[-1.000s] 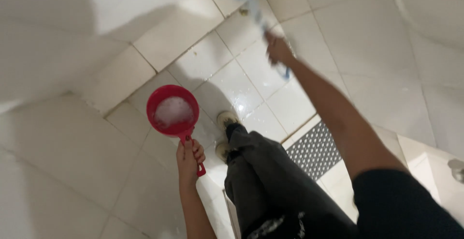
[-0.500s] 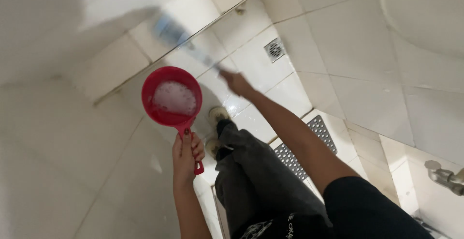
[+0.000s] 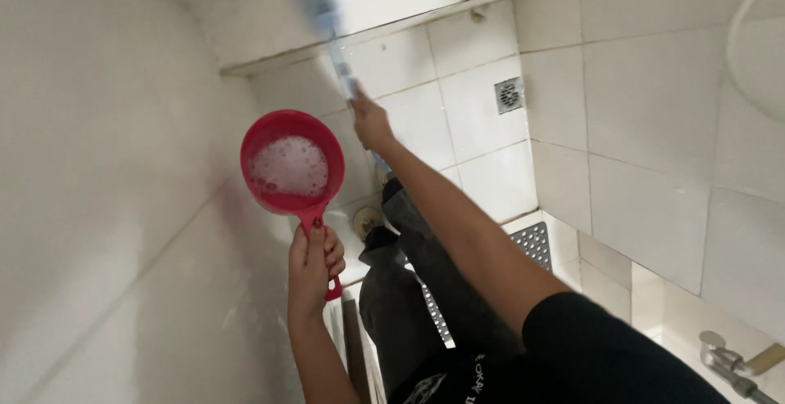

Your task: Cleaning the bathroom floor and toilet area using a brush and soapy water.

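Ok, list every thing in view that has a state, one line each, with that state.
Red scoop: held level by its handle, holding foamy water.
Left hand: closed around the scoop's handle.
Long-handled brush: raised toward the tiled wall, blurred.
Right hand: gripping the brush's handle, arm stretched out.
Small square drain: uncovered, its grate in place.
Long floor grate: in place, partly hidden by the arm.

Red scoop [image 3: 292,167] of white foam, perhaps blue-white brush [image 3: 323,11], white tiles [image 3: 646,126].
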